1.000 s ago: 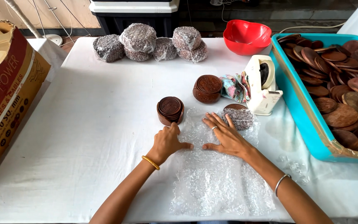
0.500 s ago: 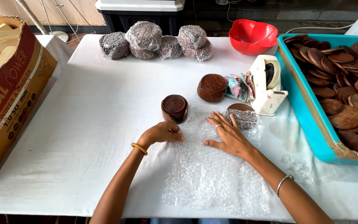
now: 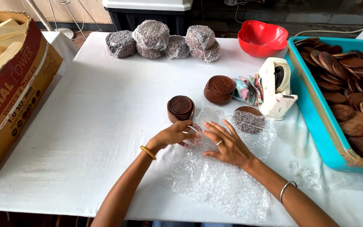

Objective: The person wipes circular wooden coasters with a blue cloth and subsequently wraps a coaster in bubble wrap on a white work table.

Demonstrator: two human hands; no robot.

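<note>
Your left hand [image 3: 174, 135] at frame centre, fingers pinched on the bubble wrap sheet [image 3: 219, 176] edge, just below a stack of round wooden coasters [image 3: 180, 108]; your right hand [image 3: 227, 145] open, flat on the sheet; wrapped bundles [image 3: 160, 40] top centre; teal tray [image 3: 316, 122] at right

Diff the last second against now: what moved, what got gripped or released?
The left hand lifted off the bubble wrap, drew toward the right hand and now pinches the wrap's edge in its fingers just below the round wooden stack. The right hand remains flat on the wrap. The stack, the carved wooden box, the tape dispenser and the wrapped bundles did not shift.
</note>
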